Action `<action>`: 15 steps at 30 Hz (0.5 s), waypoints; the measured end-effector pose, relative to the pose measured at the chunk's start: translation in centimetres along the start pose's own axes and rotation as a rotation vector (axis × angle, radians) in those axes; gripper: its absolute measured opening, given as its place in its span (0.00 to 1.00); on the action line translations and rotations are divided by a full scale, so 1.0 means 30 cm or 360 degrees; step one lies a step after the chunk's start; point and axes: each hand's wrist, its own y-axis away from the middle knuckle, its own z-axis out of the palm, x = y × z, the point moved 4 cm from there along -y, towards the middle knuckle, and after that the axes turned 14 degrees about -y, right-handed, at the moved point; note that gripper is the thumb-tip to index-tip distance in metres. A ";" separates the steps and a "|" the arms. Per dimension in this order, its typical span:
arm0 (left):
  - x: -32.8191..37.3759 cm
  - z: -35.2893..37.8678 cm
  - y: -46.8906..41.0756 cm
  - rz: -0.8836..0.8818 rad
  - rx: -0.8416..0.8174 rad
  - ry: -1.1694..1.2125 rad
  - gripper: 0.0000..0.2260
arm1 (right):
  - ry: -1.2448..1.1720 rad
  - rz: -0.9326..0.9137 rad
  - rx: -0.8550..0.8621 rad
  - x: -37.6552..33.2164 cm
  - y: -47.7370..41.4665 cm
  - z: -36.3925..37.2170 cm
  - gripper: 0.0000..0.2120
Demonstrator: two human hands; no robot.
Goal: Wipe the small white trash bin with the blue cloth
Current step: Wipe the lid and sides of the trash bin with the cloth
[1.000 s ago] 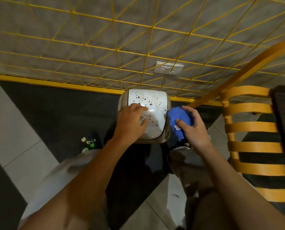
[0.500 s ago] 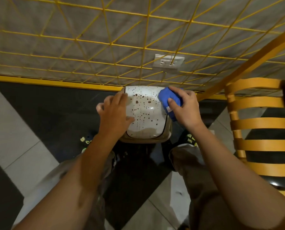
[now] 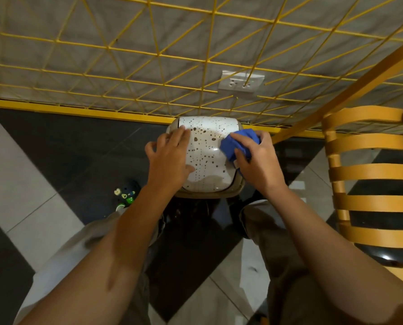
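1. The right hand [image 3: 258, 160] has the cloth [image 3: 236, 144] bunched in curled fingers and pressed on the lid of the bin [image 3: 207, 165], at the lid's right edge. The left hand [image 3: 170, 158] lies flat with straight fingers on the lid's left side, holding nothing.
2. Left of the cloth the lid is covered in dark spots. A wadded cloth touches with only a small patch, so I'd expect smears or missed spots.
3. The lid looks like a swing type. Pressing near the grip might tip it and drop the cloth in, if the left palm eases off.
4. The bin stands on the floor by the mesh [image 3: 148, 66]. A hard stroke could shove it against that.
5. The bin's body is hidden beneath the lid and both hands, so I can't tell whether its sides are dirty. The cloth's underside is also out of sight.
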 end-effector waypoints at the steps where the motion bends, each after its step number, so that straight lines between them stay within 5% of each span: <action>1: 0.000 0.000 0.001 0.0008 0.0003 -0.0012 0.38 | -0.0019 0.0057 0.0013 0.003 -0.017 -0.008 0.19; 15: 0.019 0.010 0.000 -0.0018 0.0040 -0.0062 0.38 | 0.0003 -0.0100 -0.0008 -0.020 0.030 0.039 0.20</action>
